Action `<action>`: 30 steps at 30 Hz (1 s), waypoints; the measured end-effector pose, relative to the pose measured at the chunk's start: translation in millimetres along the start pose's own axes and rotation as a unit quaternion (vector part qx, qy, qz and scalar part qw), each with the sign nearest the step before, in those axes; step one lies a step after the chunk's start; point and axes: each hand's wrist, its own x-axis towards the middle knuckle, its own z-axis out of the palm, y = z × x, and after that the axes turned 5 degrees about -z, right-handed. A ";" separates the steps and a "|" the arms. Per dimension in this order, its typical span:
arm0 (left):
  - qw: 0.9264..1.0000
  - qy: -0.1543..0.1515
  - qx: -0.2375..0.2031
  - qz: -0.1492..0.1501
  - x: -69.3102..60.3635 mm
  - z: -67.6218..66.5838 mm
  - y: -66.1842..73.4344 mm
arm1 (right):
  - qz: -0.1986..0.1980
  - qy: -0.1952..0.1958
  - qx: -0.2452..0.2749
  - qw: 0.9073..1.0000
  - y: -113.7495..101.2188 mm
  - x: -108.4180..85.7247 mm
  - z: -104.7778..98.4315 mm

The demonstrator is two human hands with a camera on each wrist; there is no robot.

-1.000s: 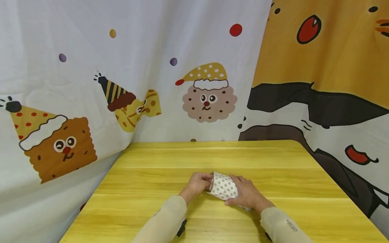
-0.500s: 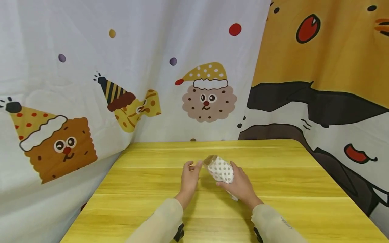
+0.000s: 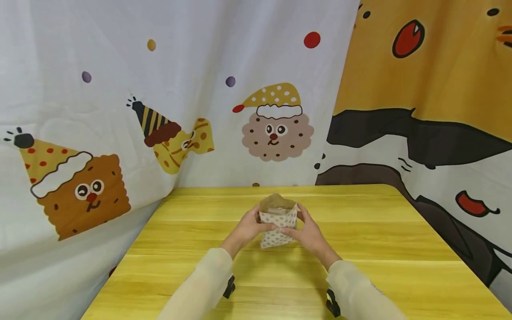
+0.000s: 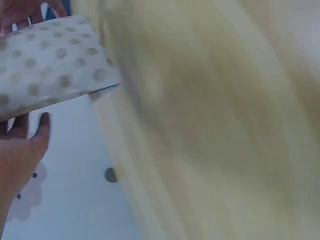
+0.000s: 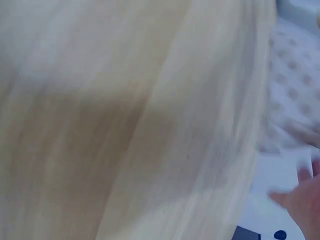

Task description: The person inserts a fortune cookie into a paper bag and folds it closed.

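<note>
A white paper bag (image 3: 278,231) with grey-brown polka dots is held upright just above the table, its brown-lined mouth facing up. Something clear and shiny shows inside the mouth, too small to tell its kind. My left hand (image 3: 247,230) grips the bag's left side, thumb across the front and fingers behind. On the right side my right hand (image 3: 310,232) grips it likewise, the two thumbs almost meeting on the front. The left wrist view shows the dotted bag (image 4: 50,62) from below; in the right wrist view the bag (image 5: 295,75) is blurred at the edge.
A yellow wood-grain table (image 3: 384,284) lies beneath my hands. Behind it hangs a white curtain (image 3: 200,53) with cartoon biscuits, and on the right a cloth (image 3: 400,80) with large cartoon faces. A dark strap (image 3: 333,304) shows under the right sleeve.
The bag has turned upright and moved away from me, its mouth now facing up. My left hand left the mouth, drew back, then took hold of the bag's left side.
</note>
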 end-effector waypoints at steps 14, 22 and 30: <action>0.999 0.034 0.008 -0.033 -2.6 -7.3 -14.9 | -0.026 -0.036 0.043 0.998 3.3 2.7 1.2; 0.998 0.041 0.002 -0.054 -4.7 -8.7 -27.8 | -0.011 -0.024 0.023 0.999 11.7 0.3 -2.9; 0.995 0.092 -0.032 -0.035 -0.4 -10.8 -32.0 | -0.011 -0.086 -0.045 0.995 22.6 1.5 -8.0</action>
